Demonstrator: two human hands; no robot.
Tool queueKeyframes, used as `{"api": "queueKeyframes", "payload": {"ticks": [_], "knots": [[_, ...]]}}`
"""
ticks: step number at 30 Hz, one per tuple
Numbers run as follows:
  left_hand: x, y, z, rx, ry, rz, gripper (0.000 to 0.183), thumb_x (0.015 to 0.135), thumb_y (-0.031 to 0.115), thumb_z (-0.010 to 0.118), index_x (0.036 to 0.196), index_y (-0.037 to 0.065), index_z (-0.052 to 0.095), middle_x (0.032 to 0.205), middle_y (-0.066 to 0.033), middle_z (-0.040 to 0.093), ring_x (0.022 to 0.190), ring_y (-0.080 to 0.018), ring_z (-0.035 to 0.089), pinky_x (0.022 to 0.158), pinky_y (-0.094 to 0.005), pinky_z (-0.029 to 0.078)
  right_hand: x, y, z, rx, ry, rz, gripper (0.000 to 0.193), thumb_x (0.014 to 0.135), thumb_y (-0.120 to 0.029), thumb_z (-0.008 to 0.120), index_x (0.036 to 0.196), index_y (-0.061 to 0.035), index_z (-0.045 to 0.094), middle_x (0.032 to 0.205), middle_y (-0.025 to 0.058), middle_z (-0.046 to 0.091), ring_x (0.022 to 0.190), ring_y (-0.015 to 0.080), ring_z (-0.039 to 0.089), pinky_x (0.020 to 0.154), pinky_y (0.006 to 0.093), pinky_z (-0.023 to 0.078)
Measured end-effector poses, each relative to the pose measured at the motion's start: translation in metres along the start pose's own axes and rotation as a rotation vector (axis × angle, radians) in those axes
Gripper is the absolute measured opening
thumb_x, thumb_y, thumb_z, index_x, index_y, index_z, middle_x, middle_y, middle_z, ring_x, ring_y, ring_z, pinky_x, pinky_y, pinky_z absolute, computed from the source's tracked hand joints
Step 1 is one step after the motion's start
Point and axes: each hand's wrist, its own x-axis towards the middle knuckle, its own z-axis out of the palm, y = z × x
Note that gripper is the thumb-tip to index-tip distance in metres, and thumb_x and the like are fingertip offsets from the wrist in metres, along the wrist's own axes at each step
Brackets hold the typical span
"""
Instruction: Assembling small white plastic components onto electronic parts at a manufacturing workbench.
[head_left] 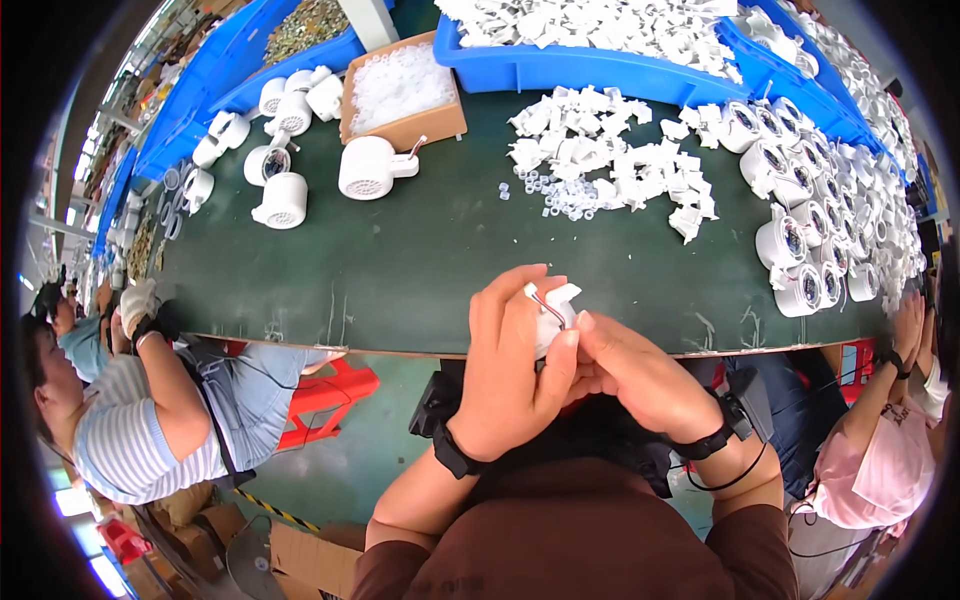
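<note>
left grip [500, 365] and right grip [640, 375] both curl closely around a white plastic part [551, 328] (thin wires [546, 303] cross it) near the green worktop [420, 265].

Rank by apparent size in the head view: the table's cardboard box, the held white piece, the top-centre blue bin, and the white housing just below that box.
1. Blue bin
2. Cardboard box
3. White housing and held white piece, unranked: the piece is nearer the camera and partly hidden.
</note>
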Motion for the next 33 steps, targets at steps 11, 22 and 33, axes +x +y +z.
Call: {"api": "queueKeyframes", "payload": {"ticks": [11,22,33], "knots": [[0.003,0.000,-0.003,0.191,0.032,0.034,0.038,0.079,0.012,0.074,0.113,0.003,0.061,0.112,-0.0136,0.062,0.092,-0.0347,0.059,0.077,-0.0418,0.050,0.019,-0.034,0.008,-0.892,0.045,-0.828,0.024,0.087,-0.004,0.077,0.111,-0.0065,0.072,0.090,0.0012,0.054,0.077,0.0098,0.048,0.067,0.0243,0.040],[0.000,0.002,-0.010,-0.161,0.062,-0.162,0.015,0.091,0.005,0.059,0.104,-0.001,0.064,0.104,-0.0161,0.065,0.091,-0.0327,0.064,0.080,-0.0396,0.052,0.018,0.007,0.007,-0.684,0.302,-0.785,0.014,0.093,0.009,0.066,0.104,0.0002,0.066,0.097,0.0035,0.063,0.089,0.0091,0.062,0.082,0.0253,0.052],[0.005,0.002,-0.004,-0.219,-0.007,-0.105,0.016,0.096,0.009,0.059,0.105,-0.003,0.062,0.106,-0.0169,0.064,0.095,-0.0301,0.063,0.084,-0.0376,0.050,0.018,0.020,-0.003,-0.242,0.218,-0.622,0.008,0.099,0.005,0.062,0.105,0.0010,0.065,0.101,0.0015,0.066,0.092,0.0079,0.062,0.082,0.0251,0.052]]}}
